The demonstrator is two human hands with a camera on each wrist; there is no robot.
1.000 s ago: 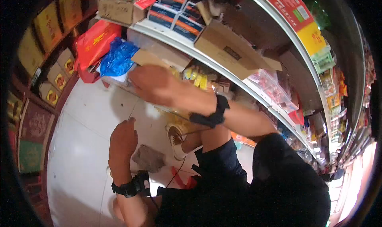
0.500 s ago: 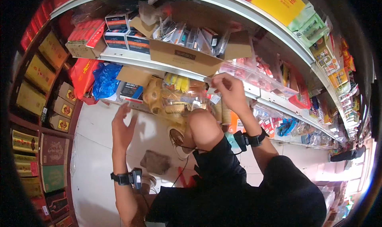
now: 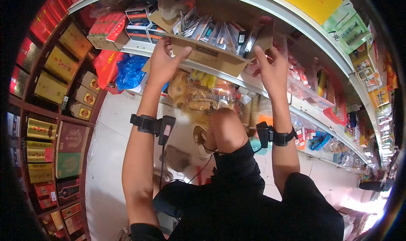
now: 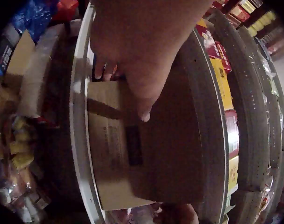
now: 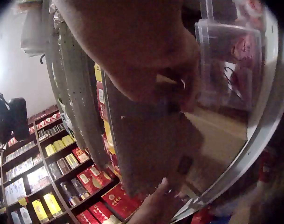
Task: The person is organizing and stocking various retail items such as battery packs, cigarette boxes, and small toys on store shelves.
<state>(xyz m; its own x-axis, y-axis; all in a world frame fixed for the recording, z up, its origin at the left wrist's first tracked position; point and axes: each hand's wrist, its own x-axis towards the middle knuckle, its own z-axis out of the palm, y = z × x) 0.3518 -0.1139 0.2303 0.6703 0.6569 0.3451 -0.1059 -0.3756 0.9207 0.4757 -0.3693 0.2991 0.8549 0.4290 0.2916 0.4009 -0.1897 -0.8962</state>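
Note:
An open cardboard box [image 3: 209, 58] full of flat packaged items [image 3: 218, 34] stands on the middle shelf. My left hand [image 3: 163, 65] grips its left end; in the left wrist view the thumb lies on the brown front panel [image 4: 116, 175] and the fingertips show past the box's end. At the opposite end my right hand [image 3: 272, 74] holds the box, thumb near the front corner and fingers about the side flap. The right fingers are partly hidden in the right wrist view.
Small dark boxes [image 3: 138, 31] stand left of the carton. A clear plastic bin [image 3: 306, 89] sits right of it. Below are yellow-wrapped goods [image 3: 203, 78] and a blue bag [image 3: 129, 72]. Another shelf edge [image 3: 296, 27] runs overhead; my bent knee [image 3: 228, 129] is under the lower shelf.
Both hands have moved to the box: the left rose from over the floor to its left end, the right shifted from below its right corner up to the right end.

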